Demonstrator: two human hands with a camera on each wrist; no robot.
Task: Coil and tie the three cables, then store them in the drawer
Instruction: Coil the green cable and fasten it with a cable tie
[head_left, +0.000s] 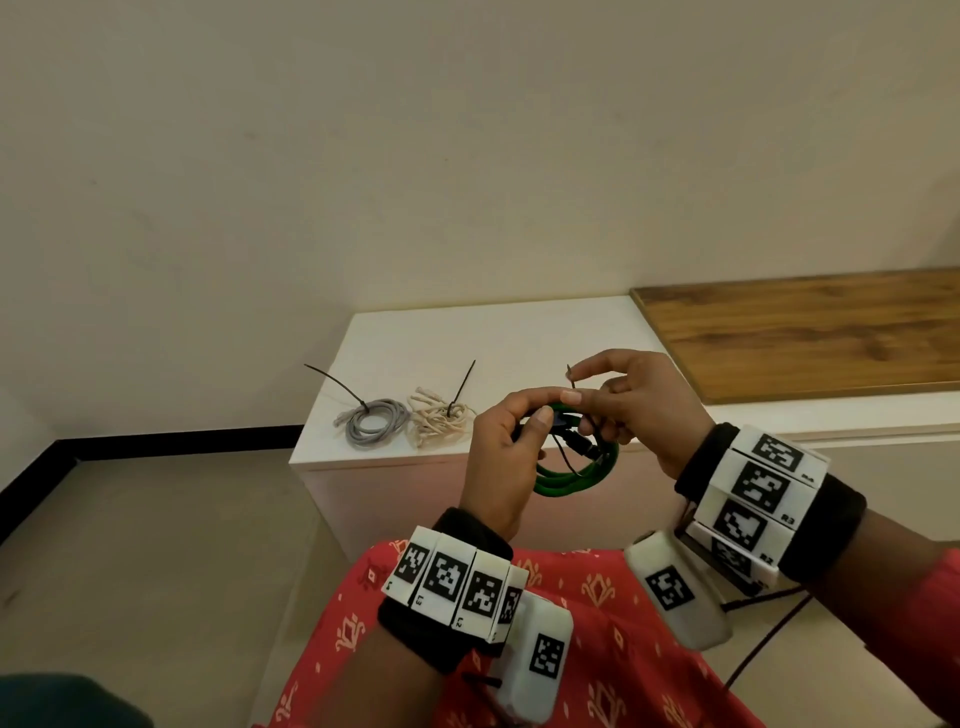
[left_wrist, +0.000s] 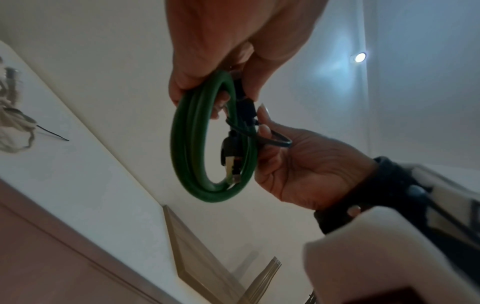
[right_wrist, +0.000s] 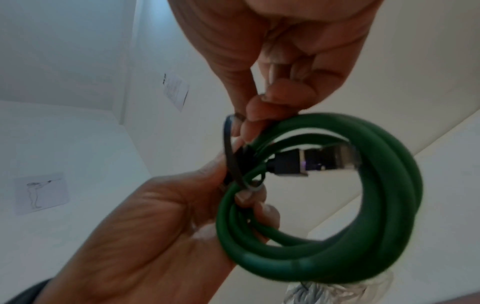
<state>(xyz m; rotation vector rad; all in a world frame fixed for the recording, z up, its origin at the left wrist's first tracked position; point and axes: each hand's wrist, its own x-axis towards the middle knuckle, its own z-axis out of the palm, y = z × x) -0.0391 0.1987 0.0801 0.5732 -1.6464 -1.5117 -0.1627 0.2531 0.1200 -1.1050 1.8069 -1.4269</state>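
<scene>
Green cable (right_wrist: 363, 205) shows metal plug (right_wrist: 327, 158).

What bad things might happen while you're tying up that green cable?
The black zip tie is still a loose loop, so the green cable might spring uncoiled if the left hand relaxes. The right hand pinches only the tie's thin tail, which may slip out before it tightens. The cable's plug sits inside the coil near the tie and might get cinched crookedly.

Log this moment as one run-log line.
step: tying green cable | left hand: grips coil | right hand: pinches black zip tie | grey cable, beige cable: tied, on white cabinet | drawer: not in view
</scene>
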